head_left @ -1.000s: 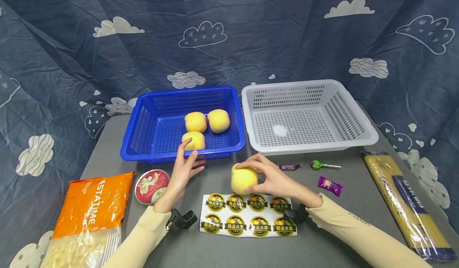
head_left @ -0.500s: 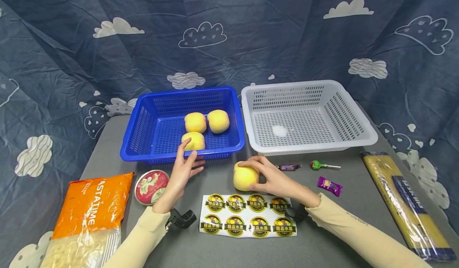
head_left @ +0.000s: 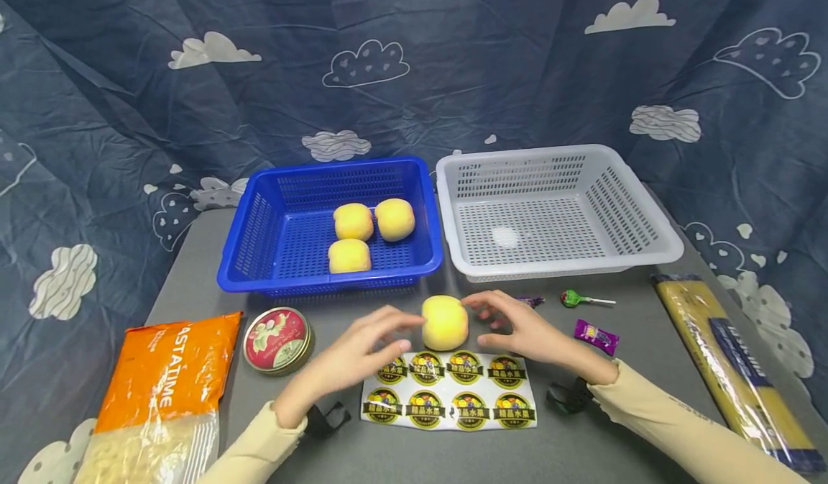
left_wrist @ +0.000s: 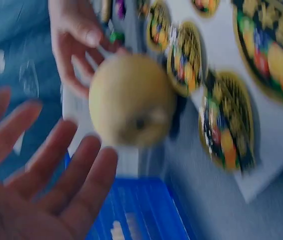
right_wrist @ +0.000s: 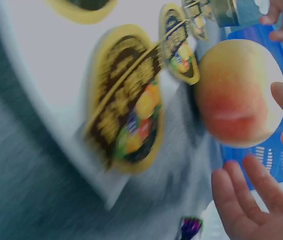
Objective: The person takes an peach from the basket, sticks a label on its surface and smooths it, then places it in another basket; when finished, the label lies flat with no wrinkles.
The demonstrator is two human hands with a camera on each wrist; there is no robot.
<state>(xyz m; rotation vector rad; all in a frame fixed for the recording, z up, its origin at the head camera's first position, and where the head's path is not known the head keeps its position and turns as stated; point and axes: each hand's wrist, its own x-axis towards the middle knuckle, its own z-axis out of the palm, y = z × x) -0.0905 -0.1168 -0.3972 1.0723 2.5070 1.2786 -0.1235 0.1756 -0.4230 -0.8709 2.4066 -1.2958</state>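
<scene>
A yellow peach (head_left: 445, 323) with a red blush (right_wrist: 234, 110) stands on the grey table, at the back edge of a white sheet of round fruit stickers (head_left: 448, 388). My left hand (head_left: 364, 349) is at its left, fingers spread and relaxed, holding nothing; the left wrist view shows a gap between those fingertips (left_wrist: 106, 157) and the peach. On the other side, my right hand (head_left: 517, 327) has loosely bent fingers around nothing. Whether a right fingertip touches the peach, I cannot tell. Several more peaches (head_left: 349, 255) lie in the blue basket (head_left: 259, 282).
Right of the blue basket is a white basket (head_left: 556, 262). A round red tin (head_left: 277, 336) and an orange pasta bag (head_left: 171, 369) lie at left. A lollipop (head_left: 585, 298), a purple candy (head_left: 596, 336), a partly covered candy (head_left: 533, 301) and a spaghetti pack (head_left: 737, 369) lie at right.
My left hand has left the blue basket's front rim and come down right, beside the peach. My right hand has let go of the peach and shifted slightly right.
</scene>
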